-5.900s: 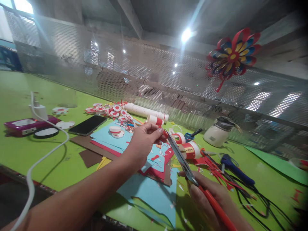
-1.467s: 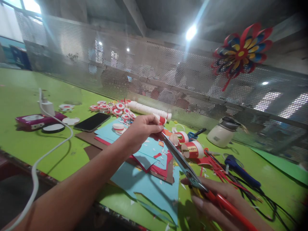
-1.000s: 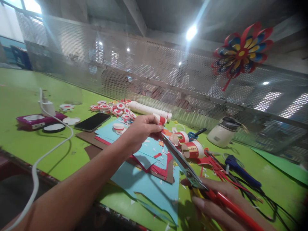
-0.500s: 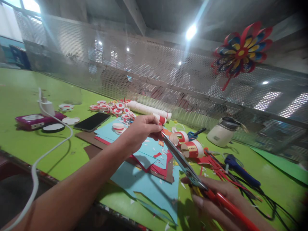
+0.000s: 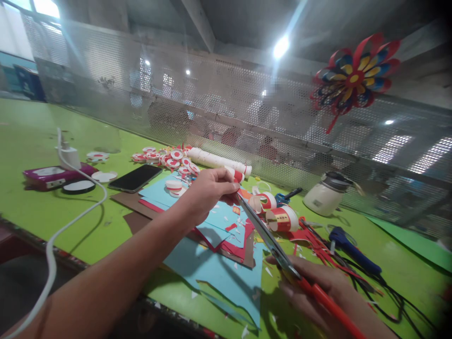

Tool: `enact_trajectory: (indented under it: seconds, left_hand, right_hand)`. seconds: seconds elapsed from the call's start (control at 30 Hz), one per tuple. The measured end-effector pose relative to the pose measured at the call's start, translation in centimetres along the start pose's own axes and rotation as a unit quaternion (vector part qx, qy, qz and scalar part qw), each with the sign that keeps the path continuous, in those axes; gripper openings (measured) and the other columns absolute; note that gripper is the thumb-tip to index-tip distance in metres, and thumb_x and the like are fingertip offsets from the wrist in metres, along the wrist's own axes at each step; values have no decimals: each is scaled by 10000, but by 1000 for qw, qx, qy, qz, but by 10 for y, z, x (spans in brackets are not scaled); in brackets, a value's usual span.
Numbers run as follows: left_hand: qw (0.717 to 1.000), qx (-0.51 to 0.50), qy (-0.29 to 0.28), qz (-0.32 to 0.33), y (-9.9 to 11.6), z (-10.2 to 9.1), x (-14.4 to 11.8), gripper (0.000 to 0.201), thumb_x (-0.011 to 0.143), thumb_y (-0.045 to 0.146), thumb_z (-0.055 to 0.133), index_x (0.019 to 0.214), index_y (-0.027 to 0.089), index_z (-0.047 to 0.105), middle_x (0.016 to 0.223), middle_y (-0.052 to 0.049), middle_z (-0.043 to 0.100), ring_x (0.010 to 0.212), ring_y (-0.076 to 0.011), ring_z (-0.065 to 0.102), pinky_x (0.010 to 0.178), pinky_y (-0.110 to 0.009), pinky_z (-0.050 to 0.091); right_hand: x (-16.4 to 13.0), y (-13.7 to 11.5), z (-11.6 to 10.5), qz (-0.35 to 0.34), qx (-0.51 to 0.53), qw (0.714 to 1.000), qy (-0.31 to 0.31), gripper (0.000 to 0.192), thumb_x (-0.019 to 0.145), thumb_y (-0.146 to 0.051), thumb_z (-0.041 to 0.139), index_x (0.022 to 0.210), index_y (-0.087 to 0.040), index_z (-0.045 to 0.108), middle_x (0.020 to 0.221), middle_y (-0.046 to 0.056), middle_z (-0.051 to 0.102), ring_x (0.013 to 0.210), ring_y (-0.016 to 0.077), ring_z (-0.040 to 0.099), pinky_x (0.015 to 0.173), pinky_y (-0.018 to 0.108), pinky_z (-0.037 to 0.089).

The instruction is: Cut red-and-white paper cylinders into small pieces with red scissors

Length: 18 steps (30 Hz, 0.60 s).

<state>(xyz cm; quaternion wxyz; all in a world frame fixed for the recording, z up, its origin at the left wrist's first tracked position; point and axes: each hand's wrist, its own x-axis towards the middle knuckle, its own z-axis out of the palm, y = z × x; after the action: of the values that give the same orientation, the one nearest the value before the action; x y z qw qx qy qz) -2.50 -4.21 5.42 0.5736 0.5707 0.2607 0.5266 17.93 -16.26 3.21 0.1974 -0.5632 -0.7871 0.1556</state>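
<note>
Over the last second and a half almost nothing has shifted: your left hand (image 5: 208, 193) still pinches a small red paper scrap (image 5: 236, 197) between thumb and fingertips, and your right hand (image 5: 318, 292) stays wrapped around the red handles of the scissors (image 5: 268, 235). The blades look nearly together, their tips right at the scrap, as they were half a second ago; only the handle end has dipped slightly. You appear to be mid-snip, trimming that little piece above the heap of blue and red paper sheets (image 5: 219, 235).

The green table (image 5: 35, 212) carries this work near its front edge. Toward the far edge, along the perforated metal screen (image 5: 212, 108), lie red-and-white paper discs (image 5: 169, 160) and a white paper roll (image 5: 215, 162). A phone (image 5: 136, 178) and a white charger cable (image 5: 63, 226) sit to the left, a white glue pot (image 5: 323, 195) and a blue glue gun (image 5: 349, 252) to the right. A paper flower (image 5: 355, 77) hangs on the screen.
</note>
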Motion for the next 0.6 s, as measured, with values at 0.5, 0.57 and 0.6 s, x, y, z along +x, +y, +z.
enact_trajectory:
  seconds: [0.5, 0.57, 0.6]
  left_hand:
    - [1000, -8, 24, 8, -2, 4, -1, 122, 684, 109, 566, 599, 134, 482, 545, -14, 580, 502, -108, 548, 552, -261, 436]
    - [999, -12, 29, 10, -2, 5, -1, 126, 682, 103, 566, 596, 135, 480, 545, -12, 577, 502, -105, 545, 556, -264, 440]
    - [999, -14, 32, 11, -2, 5, -1, 127, 681, 101, 566, 595, 136, 479, 544, -10, 575, 502, -104, 543, 557, -265, 441]
  right_hand:
    - [-1, 8, 6, 21, 22, 1000, 0, 211, 783, -245, 472, 820, -172, 666, 562, -12, 490, 479, 112, 442, 426, 191, 385]
    - [-1, 8, 6, 23, 31, 999, -2, 210, 782, -246, 474, 843, -172, 661, 570, -13, 491, 482, 111, 439, 428, 191, 385]
    - [-1, 8, 6, 21, 33, 999, -4, 211, 783, -248, 475, 854, -172, 659, 576, -11, 498, 485, 113, 443, 432, 193, 388]
